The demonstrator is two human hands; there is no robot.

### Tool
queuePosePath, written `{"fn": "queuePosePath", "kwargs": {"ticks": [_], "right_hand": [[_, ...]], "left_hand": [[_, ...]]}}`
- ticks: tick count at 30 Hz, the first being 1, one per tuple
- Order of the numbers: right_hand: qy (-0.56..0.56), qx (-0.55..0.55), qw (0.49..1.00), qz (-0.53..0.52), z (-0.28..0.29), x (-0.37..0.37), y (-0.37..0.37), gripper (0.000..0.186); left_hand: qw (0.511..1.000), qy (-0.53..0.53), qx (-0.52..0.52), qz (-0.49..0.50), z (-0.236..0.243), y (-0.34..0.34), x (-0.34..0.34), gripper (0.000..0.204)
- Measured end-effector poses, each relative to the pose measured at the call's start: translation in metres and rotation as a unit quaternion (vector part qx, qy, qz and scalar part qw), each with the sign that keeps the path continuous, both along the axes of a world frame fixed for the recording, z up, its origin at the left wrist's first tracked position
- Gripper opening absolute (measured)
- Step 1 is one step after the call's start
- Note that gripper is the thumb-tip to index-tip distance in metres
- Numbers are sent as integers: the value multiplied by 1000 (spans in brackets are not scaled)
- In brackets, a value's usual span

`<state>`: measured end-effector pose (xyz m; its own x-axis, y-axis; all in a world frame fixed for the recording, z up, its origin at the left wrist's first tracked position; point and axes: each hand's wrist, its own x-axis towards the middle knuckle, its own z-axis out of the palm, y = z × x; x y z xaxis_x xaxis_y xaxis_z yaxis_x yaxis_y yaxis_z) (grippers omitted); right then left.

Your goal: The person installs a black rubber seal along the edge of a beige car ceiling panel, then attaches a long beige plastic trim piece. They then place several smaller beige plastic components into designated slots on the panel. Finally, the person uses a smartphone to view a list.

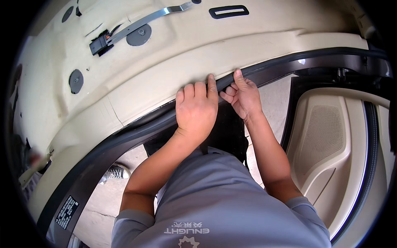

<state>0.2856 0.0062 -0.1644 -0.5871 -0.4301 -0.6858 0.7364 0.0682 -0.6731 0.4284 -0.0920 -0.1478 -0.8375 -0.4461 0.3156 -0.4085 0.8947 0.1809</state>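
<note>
A black rubber door seal (153, 125) runs in a long curve along the edge of a car's sill, beside the beige floor carpet (149, 82). My left hand (196, 107) lies over the seal, back upward. Its fingers curl over the strip, the index finger reaching onto the carpet's edge; its thumb is hidden. Just to its right, my right hand (245, 98) pinches the same seal, thumb on top and the other fingers bent below. On the left stretch, the seal stands slightly off the carpet edge with a dark gap between them.
A metal strip (151, 18) and a black connector (99, 44) lie on the carpet, near a slotted black trim piece (228, 12). At right hangs a beige door panel (324, 132). A shoe (118, 172) shows on the paved floor below the dark sill (89, 182).
</note>
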Motion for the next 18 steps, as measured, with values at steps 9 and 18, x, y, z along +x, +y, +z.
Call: {"fn": "queuePosePath", "kwargs": {"ticks": [9, 18], "right_hand": [[34, 17, 999, 4, 3, 7, 1, 45], [36, -13, 995, 92, 11, 24, -5, 59]], "left_hand": [[999, -22, 31, 17, 6, -35, 153, 43], [997, 69, 22, 8, 35, -41, 139, 46]]}}
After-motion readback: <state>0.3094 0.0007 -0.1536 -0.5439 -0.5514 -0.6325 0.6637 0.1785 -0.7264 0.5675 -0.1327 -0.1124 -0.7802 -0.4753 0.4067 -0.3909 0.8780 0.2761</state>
